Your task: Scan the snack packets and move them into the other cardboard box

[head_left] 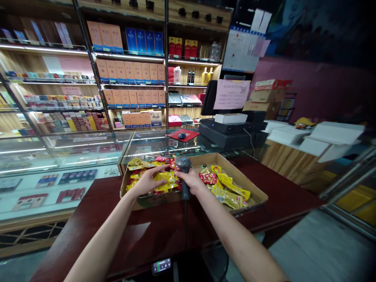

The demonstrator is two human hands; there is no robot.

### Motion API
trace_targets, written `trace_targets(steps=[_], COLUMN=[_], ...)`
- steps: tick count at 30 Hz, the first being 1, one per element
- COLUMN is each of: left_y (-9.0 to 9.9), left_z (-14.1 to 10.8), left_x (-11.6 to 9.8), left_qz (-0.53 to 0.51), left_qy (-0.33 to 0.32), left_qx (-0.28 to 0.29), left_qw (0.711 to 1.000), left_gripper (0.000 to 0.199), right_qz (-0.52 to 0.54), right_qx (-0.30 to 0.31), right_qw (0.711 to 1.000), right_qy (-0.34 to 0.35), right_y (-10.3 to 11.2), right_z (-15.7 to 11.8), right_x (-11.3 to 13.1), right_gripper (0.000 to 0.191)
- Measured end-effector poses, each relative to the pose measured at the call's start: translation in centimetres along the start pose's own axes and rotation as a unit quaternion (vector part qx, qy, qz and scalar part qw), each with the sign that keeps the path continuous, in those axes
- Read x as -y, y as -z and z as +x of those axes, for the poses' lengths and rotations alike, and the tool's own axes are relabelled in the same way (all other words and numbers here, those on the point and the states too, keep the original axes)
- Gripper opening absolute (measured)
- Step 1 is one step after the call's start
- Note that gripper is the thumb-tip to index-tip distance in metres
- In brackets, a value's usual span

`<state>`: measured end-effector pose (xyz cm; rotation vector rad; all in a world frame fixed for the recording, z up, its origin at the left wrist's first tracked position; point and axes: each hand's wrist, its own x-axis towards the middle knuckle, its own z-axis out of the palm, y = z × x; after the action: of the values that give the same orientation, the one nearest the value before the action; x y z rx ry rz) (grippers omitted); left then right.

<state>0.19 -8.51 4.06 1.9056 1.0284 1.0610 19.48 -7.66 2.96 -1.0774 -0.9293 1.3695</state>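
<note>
My right hand (190,181) is wrapped round the handle of a dark grey barcode scanner (183,164), held upright with its cable hanging down. To its left, my left hand (149,181) rests on yellow and red snack packets (166,181), thumb and fingers apart. These packets lie piled in the left part of a shallow cardboard box (255,190). More yellow and red packets (226,184) lie loosely in its right part. My hands and the scanner hide the middle of the box.
The box stands on a dark red table (117,231). Behind it are a glass display counter (147,143), a mouse (181,136) on a red mat, and a monitor (209,98). Shelves of boxed goods (132,70) line the back. A lit phone-like device (161,266) sits below the table's near edge.
</note>
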Motion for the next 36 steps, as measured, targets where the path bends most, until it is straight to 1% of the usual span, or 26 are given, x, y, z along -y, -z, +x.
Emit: trace_targets(steps=[1, 3, 4, 6, 7, 9, 10, 12, 14, 16, 18, 21, 24, 26, 27, 29, 32, 34, 36], left_y=[0.0, -0.3, -0.7, -1.6, -2.2, -3.2, -3.6, -4.0, -3.8, -3.2, -2.3, -0.8, 0.2, 0.3, 0.1, -0.3, -1.2, -1.6, -1.8], left_z=[0.2, 0.8, 1.0, 1.5, 1.8, 2.2, 2.4, 2.7, 2.9, 3.2, 3.4, 3.9, 4.2, 4.4, 4.4, 4.4, 4.2, 3.9, 3.6], left_x=[0.2, 0.8, 1.2, 1.9, 2.2, 2.4, 2.5, 2.5, 2.6, 2.8, 3.1, 3.5, 3.6, 3.6, 3.5, 3.6, 3.9, 4.0, 4.1], left_qz=[-0.023, -0.092, -0.136, -0.230, -0.275, -0.356, -0.388, -0.431, -0.443, -0.433, -0.408, -0.354, -0.292, -0.256, -0.242, -0.224, -0.218, -0.218, -0.221], left_qy=[0.009, 0.032, 0.049, 0.098, 0.127, 0.182, 0.203, 0.237, 0.270, 0.298, 0.314, 0.321, 0.326, 0.327, 0.326, 0.322, 0.311, 0.309, 0.313], left_qx=[-0.012, -0.065, -0.100, -0.170, -0.196, -0.218, -0.216, -0.198, -0.177, -0.146, -0.104, -0.052, -0.032, -0.033, -0.035, -0.041, -0.043, -0.043, -0.043], left_qw=[1.000, 0.993, 0.984, 0.953, 0.933, 0.890, 0.873, 0.848, 0.836, 0.838, 0.851, 0.877, 0.899, 0.909, 0.913, 0.919, 0.924, 0.925, 0.923], left_gripper=[0.064, 0.077, 0.082, 0.084, 0.080, 0.061, 0.049, 0.029, 0.021, 0.022, 0.026, 0.032, 0.034, 0.035, 0.034, 0.034, 0.034, 0.035, 0.035], right_qz=[0.005, 0.036, 0.060, 0.107, 0.124, 0.141, 0.145, 0.153, 0.159, 0.161, 0.153, 0.121, 0.073, 0.035, 0.018, -0.004, -0.018, -0.022, -0.022], right_qx=[-0.004, -0.018, -0.025, -0.037, -0.041, -0.049, -0.056, -0.070, -0.089, -0.106, -0.104, -0.064, -0.047, -0.039, -0.025, 0.023, 0.096, 0.120, 0.129], right_qw=[1.000, 0.999, 0.998, 0.993, 0.990, 0.987, 0.986, 0.984, 0.981, 0.980, 0.981, 0.990, 0.996, 0.999, 0.999, 1.000, 0.993, 0.986, 0.982], right_qy=[-0.010, -0.023, -0.028, -0.039, -0.045, -0.061, -0.066, -0.066, -0.062, -0.056, -0.053, -0.045, -0.010, 0.015, 0.019, 0.002, -0.068, -0.111, -0.134], right_y=[0.0, 0.0, 0.0, -0.2, -0.4, -0.7, -0.9, -1.2, -1.4, -1.4, -1.3, -0.9, -0.7, -0.8, -1.0, -1.4, -1.9, -2.2, -2.2], right_z=[0.1, 0.3, 0.4, 0.5, 0.6, 0.6, 0.6, 0.6, 0.6, 0.6, 0.4, -0.1, -1.3, -2.5, -3.3, -5.0, -7.6, -9.0, -10.0], right_x=[0.0, -0.1, -0.3, -0.9, -1.3, -1.9, -2.2, -2.7, -3.1, -3.4, -3.4, -3.2, -2.6, -2.2, -2.1, -2.1, -3.0, -4.3, -5.9], right_gripper=[0.028, 0.034, 0.036, 0.035, 0.033, 0.029, 0.028, 0.027, 0.028, 0.028, 0.028, 0.028, 0.026, 0.025, 0.025, 0.028, 0.036, 0.039, 0.040])
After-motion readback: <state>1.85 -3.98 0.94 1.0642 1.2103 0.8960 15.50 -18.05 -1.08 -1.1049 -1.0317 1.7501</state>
